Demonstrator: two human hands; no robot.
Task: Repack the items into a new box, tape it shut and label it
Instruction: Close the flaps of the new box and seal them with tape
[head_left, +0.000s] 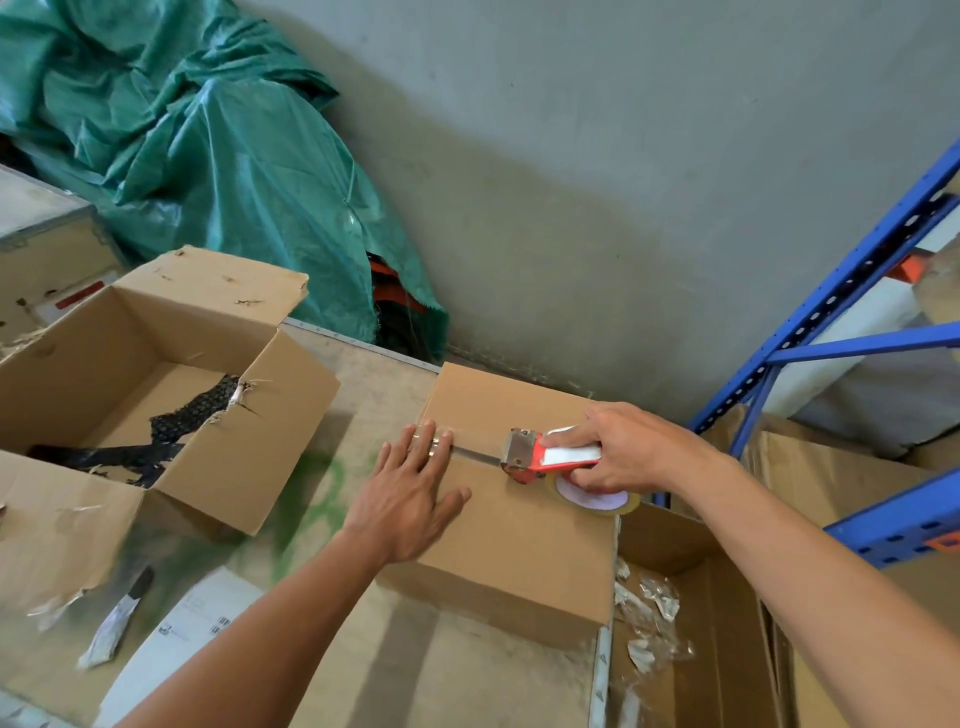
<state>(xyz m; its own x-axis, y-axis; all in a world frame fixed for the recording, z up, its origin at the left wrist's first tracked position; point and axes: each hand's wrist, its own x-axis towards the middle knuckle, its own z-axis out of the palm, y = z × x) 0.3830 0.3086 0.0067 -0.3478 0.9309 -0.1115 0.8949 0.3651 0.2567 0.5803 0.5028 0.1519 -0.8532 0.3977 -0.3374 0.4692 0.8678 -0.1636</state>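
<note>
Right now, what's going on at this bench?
A person is taping a closed brown cardboard box shut. The right hand grips a red tape dispenser on the top seam; the left hand lies flat on the box top, over the start of the clear tape strip. Only part of the seam is covered. A torn, open cardboard box sits to the left; a white printed sheet lies on the table.

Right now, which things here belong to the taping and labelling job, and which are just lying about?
Job: new box, tape gun in the right hand, left hand flat on the box, label sheet, old box.
Lying about: knife, green tarp, blue rack, tape scraps.
</note>
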